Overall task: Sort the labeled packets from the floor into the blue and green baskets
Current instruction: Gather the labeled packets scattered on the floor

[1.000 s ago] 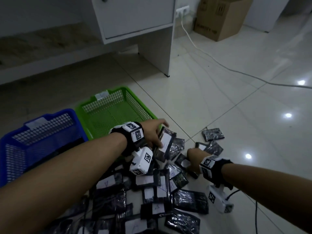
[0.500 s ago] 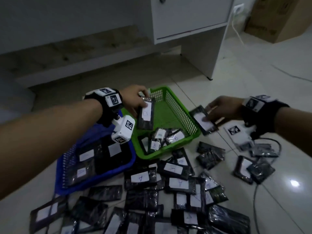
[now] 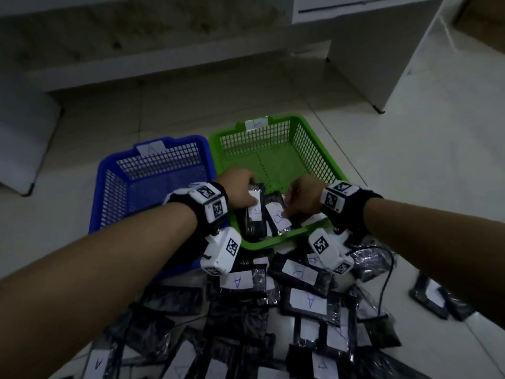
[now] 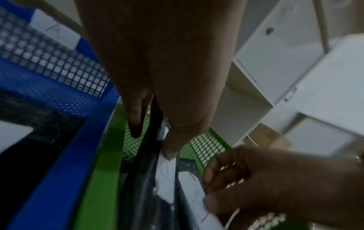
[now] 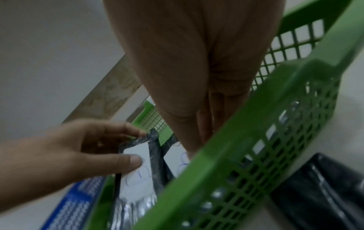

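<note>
The green basket (image 3: pixel 314 149) stands right of the blue basket (image 3: pixel 114 170), which has an "A" tag on its far rim. Both hands are low inside the green basket's near end. My left hand (image 3: pixel 250 198) pinches a black packet (image 3: pixel 252 217) by its white label, thumb on top (image 4: pixel 169 149). My right hand (image 3: pixel 289 209) pinches a second packet (image 3: pixel 277 218) labelled "B", right beside the first. The right wrist view shows the left hand's packet (image 5: pixel 138 171) and the "B" label (image 5: pixel 181 161). A pile of labelled packets (image 3: pixel 306 302) covers the floor in front of the baskets.
A white desk leg (image 3: pixel 382 77) stands behind the baskets on the right, with a low ledge (image 3: pixel 164 69) along the wall. A black cable (image 3: pixel 388 283) runs over the pile's right side. Stray packets (image 3: pixel 431 294) lie on the tiles further right.
Both hands have come together and gone down into the green basket with their packets; the right hand moved in from beside the basket. My head has turned towards the baskets.
</note>
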